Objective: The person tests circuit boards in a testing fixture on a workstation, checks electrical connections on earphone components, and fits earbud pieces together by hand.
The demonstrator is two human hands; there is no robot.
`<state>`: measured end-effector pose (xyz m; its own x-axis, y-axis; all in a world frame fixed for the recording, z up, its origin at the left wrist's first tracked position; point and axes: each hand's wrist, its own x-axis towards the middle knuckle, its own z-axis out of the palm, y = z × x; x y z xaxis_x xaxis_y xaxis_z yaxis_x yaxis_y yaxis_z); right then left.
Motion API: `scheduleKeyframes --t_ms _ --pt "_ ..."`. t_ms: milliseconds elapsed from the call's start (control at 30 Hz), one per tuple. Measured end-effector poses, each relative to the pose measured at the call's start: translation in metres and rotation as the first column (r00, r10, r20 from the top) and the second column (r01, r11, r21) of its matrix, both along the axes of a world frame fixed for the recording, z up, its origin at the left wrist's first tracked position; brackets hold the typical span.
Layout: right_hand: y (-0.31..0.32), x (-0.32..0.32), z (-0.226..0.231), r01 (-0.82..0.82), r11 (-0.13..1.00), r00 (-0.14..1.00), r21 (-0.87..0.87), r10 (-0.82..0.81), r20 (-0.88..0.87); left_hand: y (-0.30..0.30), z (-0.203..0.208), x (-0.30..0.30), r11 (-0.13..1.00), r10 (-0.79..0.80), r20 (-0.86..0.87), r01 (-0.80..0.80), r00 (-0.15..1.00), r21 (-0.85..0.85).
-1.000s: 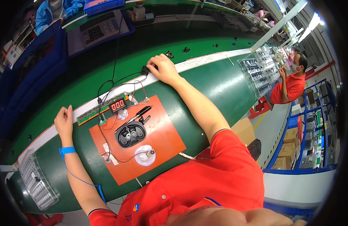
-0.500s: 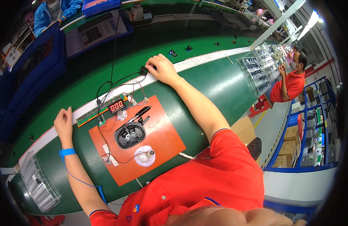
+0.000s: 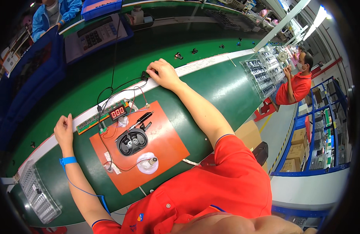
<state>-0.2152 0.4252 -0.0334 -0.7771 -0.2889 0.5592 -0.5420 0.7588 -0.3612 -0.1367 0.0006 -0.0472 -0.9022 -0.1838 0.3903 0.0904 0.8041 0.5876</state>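
My left hand (image 3: pixel 64 131) rests loosely curled on the white edge strip, thumb upward; nothing shows in it. My right hand (image 3: pixel 164 75) lies bent over the same strip farther right. Its fingertips are beside a black cable plug (image 3: pixel 144 75); anything under the curled fingers is hidden. Between my arms, on an orange-red mat (image 3: pixel 168 132), sits an open black earbud case (image 3: pixel 131 142) with round metallic contacts. A black earbud (image 3: pixel 147 126) and a black pen (image 3: pixel 145 117) lie at its far side. A small meter with red digits (image 3: pixel 118 112) stands behind.
A white round pad (image 3: pixel 147 163) with a wired probe is on the mat's near part. Clear plastic trays stand at the left (image 3: pixel 39 193) and right (image 3: pixel 262 76). Earbuds (image 3: pixel 179 55) dot the green belt beyond the strip. A co-worker in red (image 3: pixel 295 87) is at the right.
The whole view has shifted slightly. Both hands stay at about the same places on the strip; the case, earbud and pen have not moved on the mat.
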Motion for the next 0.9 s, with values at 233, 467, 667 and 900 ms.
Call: scheduleKeyframes --t_ms 233,467,667,900 --pt "-0.002 0.002 0.001 -0.059 0.998 0.998 -0.014 0.059 0.034 -0.007 -0.001 -0.001 0.998 0.04 0.133 -0.032 0.99 -0.062" --pt "-0.008 -0.005 -0.011 -0.084 0.996 0.996 -0.013 0.084 0.023 -0.055 0.017 0.002 0.69 0.209 -0.488 -0.481 0.848 -0.541" --pt "0.017 -0.007 -0.014 -0.1 0.995 0.995 0.021 0.1 0.001 -0.097 -0.023 0.002 0.9 0.321 -0.152 -0.351 0.935 -0.259" --pt "-0.01 -0.001 0.003 -0.153 0.987 0.986 -0.042 0.155 0.058 -0.138 -0.031 0.011 0.582 0.576 -0.504 -0.755 0.644 -0.301"
